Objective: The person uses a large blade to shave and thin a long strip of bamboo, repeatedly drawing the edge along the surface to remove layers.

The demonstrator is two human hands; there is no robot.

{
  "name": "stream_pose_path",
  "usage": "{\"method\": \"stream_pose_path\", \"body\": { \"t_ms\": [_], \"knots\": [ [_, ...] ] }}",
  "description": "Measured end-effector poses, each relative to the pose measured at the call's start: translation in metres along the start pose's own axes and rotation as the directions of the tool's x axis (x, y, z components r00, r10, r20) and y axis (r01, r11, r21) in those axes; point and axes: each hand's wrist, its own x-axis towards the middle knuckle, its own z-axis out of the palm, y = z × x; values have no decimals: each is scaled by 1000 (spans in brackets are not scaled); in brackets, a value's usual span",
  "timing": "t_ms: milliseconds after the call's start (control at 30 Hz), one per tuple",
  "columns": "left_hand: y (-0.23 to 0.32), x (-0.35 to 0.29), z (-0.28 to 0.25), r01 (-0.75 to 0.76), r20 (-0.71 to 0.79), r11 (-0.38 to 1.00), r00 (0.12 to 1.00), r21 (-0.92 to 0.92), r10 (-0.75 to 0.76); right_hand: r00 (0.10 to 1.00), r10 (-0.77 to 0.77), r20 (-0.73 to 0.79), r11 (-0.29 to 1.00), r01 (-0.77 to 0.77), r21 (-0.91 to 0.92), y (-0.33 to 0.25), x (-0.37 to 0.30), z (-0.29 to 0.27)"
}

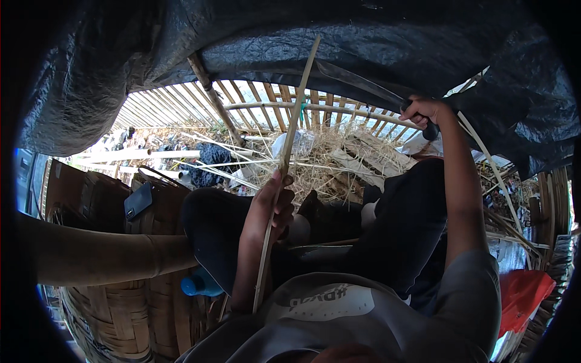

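My left hand (273, 202) is closed around a long, thin bamboo strip (293, 124), which stands nearly upright and leans a little to the right at its top. The strip's lower end reaches down beside my left forearm. Raised at the right, my right hand (422, 112) grips the dark handle of a machete (363, 85). Its long blade points up and to the left, and the tip comes close to the upper part of the strip without visibly touching it.
A thick bamboo pole (109, 251) crosses at the left above a woven basket (115, 314). A phone (138, 201) and a blue bottle (201, 283) lie nearby. Dry shavings (339, 163) cover the ground ahead, before a slatted bamboo fence (163, 109). Dark tarpaulin (260, 42) hangs overhead.
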Motion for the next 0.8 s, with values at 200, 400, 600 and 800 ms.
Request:
{"method": "stream_pose_path", "body": {
  "t_ms": [200,400,600,800],
  "knots": [
    [4,2,5,-92,-76,989,992,115,101,995,-96,-25,993,97,60,-1,-4,0],
    [23,15,1,59,145,998,987,32,-63,950,-312,19,944,308,115,-30,-19,42],
    [29,31,9,-60,140,988,989,145,40,850,-498,174,865,502,21,-45,-22,78],
    [17,34,13,-24,239,998,970,-53,36,832,-361,422,912,409,-26,-47,3,120]
  ]
}}
